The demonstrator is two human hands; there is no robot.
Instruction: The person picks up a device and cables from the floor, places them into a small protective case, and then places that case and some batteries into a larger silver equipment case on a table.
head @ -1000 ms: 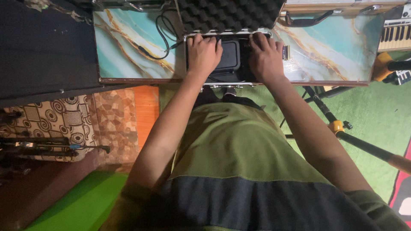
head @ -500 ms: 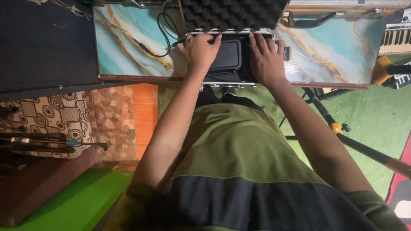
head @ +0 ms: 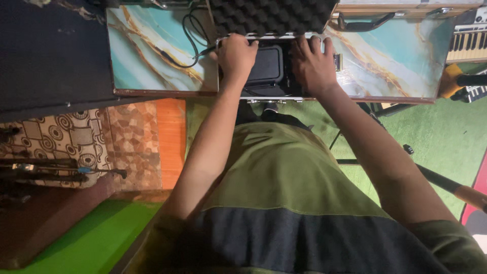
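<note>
An open metal-edged case (head: pixel 274 97) lies on a marble-patterned table (head: pixel 152 61), its lid lined with black egg-crate foam (head: pixel 271 15). Inside sits a black rounded device (head: pixel 265 65). My left hand (head: pixel 236 56) rests on the case's left side, fingers curled over the far rim and against the device. My right hand (head: pixel 312 63) lies flat on the case's right side, fingers spread toward the far rim. Whether either hand actually grips the device cannot be told.
A black cable (head: pixel 177 48) loops over the table left of the case. A keyboard (head: pixel 466 35) stands at far right. Black stand legs (head: pixel 375 109) cross the green carpet (head: pixel 436 137). A dark panel (head: pixel 50 50) and patterned tiles (head: pixel 71 137) lie at left.
The view has shifted slightly; both hands stay on the case, with the left hand's fingers moved a little further over the far rim.
</note>
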